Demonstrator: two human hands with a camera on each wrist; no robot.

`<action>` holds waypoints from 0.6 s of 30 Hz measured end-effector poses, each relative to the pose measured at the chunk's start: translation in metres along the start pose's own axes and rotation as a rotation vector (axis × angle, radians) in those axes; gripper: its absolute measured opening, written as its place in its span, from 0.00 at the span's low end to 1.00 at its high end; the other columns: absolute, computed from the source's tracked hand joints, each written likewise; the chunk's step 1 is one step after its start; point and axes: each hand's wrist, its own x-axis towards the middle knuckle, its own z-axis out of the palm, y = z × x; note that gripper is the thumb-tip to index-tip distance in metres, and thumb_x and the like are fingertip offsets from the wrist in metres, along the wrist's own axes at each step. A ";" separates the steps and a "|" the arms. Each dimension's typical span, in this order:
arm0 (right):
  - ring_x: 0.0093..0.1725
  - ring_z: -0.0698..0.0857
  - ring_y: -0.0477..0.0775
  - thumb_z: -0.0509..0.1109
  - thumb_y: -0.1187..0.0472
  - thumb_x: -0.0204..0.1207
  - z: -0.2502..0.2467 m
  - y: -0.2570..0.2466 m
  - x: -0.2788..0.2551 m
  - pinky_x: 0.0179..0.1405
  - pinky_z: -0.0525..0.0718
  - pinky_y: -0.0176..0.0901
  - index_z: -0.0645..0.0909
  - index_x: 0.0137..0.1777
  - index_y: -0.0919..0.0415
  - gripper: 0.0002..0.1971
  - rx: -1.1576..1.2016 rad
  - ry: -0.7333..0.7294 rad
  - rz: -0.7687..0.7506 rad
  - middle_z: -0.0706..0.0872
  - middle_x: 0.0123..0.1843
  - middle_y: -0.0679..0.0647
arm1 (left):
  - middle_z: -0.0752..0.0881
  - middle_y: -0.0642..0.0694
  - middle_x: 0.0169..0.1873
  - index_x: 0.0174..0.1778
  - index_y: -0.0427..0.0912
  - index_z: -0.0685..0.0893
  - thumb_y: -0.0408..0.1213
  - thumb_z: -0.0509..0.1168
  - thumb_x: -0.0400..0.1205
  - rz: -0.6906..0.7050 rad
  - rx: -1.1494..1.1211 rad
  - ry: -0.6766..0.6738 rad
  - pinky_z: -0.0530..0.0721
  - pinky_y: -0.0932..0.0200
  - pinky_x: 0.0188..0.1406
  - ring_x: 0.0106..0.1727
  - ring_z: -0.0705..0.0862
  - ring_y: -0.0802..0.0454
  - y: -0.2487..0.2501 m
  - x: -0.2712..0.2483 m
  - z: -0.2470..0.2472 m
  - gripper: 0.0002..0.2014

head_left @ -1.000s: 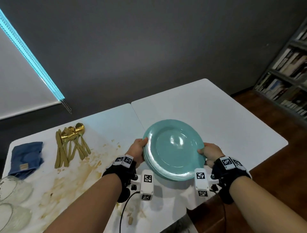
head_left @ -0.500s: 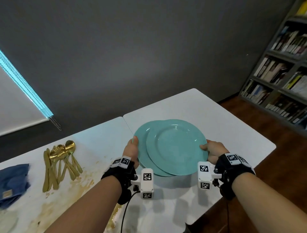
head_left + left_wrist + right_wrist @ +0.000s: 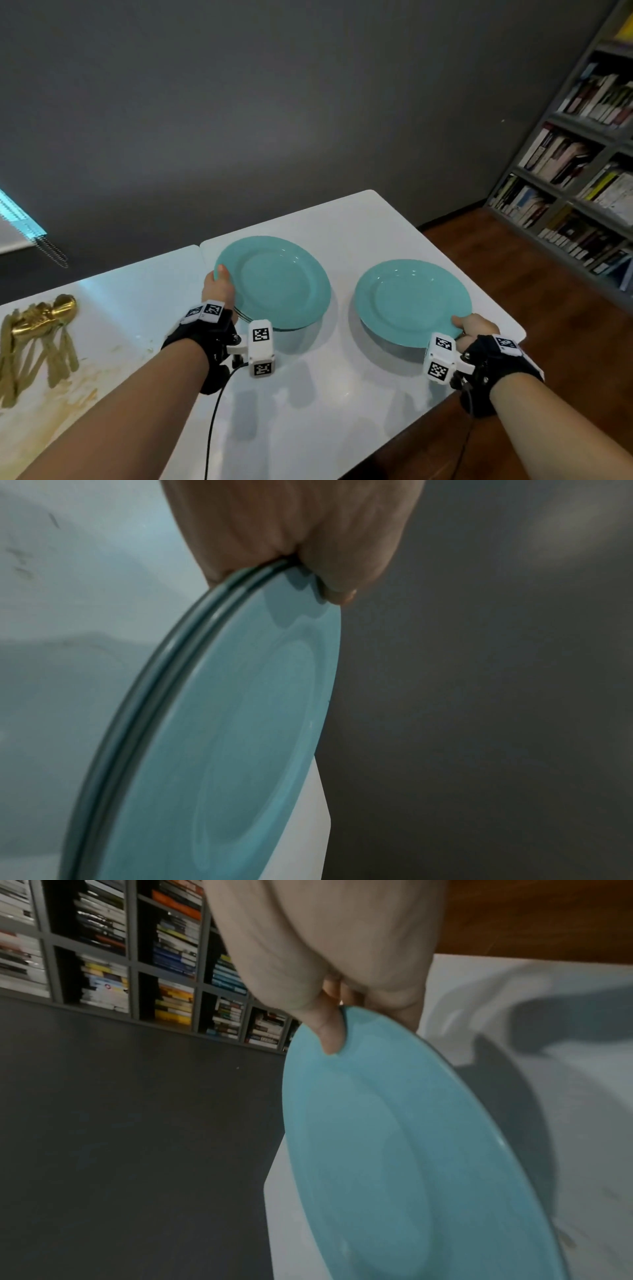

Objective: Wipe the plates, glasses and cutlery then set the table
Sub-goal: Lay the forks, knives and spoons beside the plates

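Teal plates are being laid out: your right hand (image 3: 471,329) pinches a single plate (image 3: 412,303) by its near rim low over the white surface (image 3: 308,411), apparently not yet resting, while your left hand (image 3: 219,289) grips the remaining stack (image 3: 274,282); next, lower and release it.

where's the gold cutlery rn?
Head view, far left: the gold cutlery lies in a pile on the stained part of the white table, well left of the left hand.

Bare white table (image 3: 308,394) lies open before both plates; gold cutlery (image 3: 37,339) crowds the far left.
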 end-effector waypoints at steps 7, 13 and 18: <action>0.73 0.74 0.64 0.65 0.65 0.81 -0.026 0.013 0.043 0.56 0.81 0.37 0.64 0.79 0.66 0.27 -0.352 -0.058 -0.016 0.72 0.76 0.63 | 0.78 0.37 0.64 0.73 0.35 0.69 0.47 0.48 0.88 -0.046 -0.066 -0.013 0.79 0.37 0.64 0.61 0.80 0.39 -0.002 -0.018 0.045 0.23; 0.72 0.75 0.63 0.62 0.63 0.82 -0.030 0.025 0.068 0.47 0.79 0.33 0.62 0.79 0.67 0.26 -0.441 -0.102 -0.020 0.72 0.76 0.63 | 0.76 0.36 0.67 0.74 0.35 0.68 0.45 0.49 0.89 -0.047 -0.073 -0.062 0.79 0.42 0.62 0.57 0.78 0.40 -0.001 -0.033 0.067 0.22; 0.54 0.85 0.69 0.69 0.55 0.75 -0.032 0.033 0.104 0.59 0.82 0.60 0.75 0.65 0.69 0.23 -0.265 0.020 0.046 0.80 0.64 0.66 | 0.77 0.41 0.65 0.75 0.38 0.68 0.45 0.49 0.89 -0.097 -0.142 -0.079 0.79 0.40 0.64 0.60 0.78 0.40 -0.004 -0.040 0.080 0.22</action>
